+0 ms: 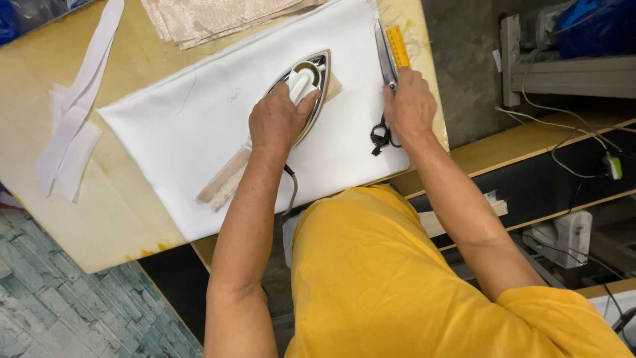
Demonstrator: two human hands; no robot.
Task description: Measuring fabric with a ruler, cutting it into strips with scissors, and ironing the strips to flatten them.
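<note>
Fingers (301, 109) of left hand (277, 122) clamped round iron (306, 83) handle; right hand (409, 103) flat on scissors (385, 59).

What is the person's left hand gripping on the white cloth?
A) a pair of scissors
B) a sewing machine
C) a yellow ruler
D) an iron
D: the left hand wraps the white handle of the iron, which sits on a beige strip over the white cloth.

Person wearing plain yellow short-sleeved shirt (371, 278), fabric creasing across back and shoulder. Forearms showing bare below sleeves. Left hand (277, 120), right hand (409, 105) wearing no gloves.
</note>
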